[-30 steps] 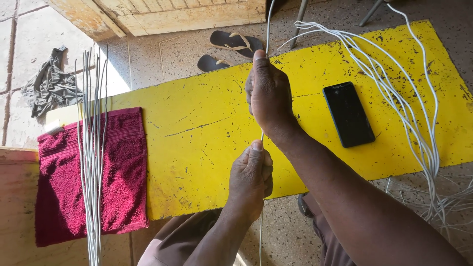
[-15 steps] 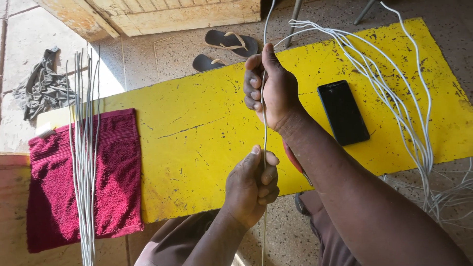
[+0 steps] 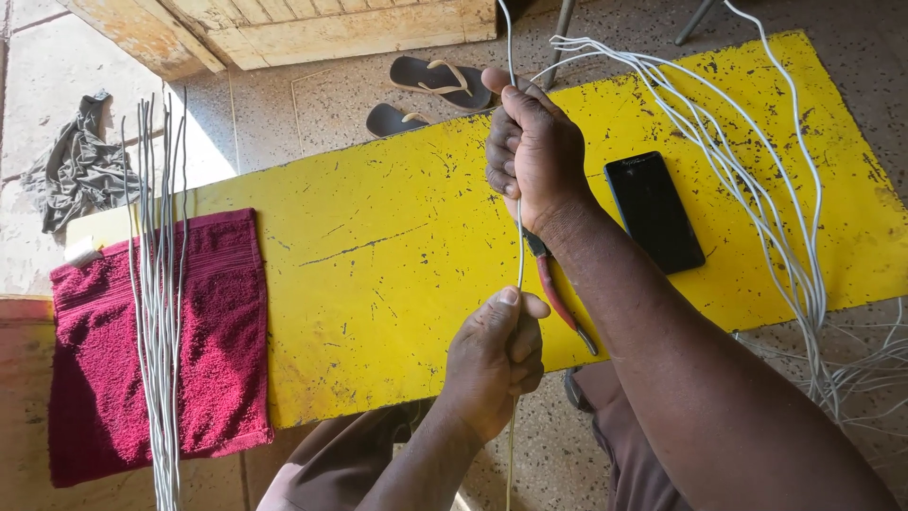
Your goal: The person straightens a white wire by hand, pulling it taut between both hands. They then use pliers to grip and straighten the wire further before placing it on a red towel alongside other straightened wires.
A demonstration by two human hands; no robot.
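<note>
The right hand [image 3: 534,151] fists around a thin white wire [image 3: 519,251]; the left hand [image 3: 497,355] pinches it lower, holding it taut above the yellow board [image 3: 378,284]. The wire looks light, springy and smooth, so grip close. Red-handled pliers [image 3: 558,298] lie beneath.

Right hand rolls into a full fist on the wire

The right hand [image 3: 532,151] now shows curled fingers wrapped around the white wire [image 3: 519,255], where a second ago only its back faced up. The left hand [image 3: 495,364] sits slightly lower on the strand, thumb on top, near the yellow bench [image 3: 378,284] edge. Red-handled pliers [image 3: 560,303] now peek out beneath the right wrist.
</note>
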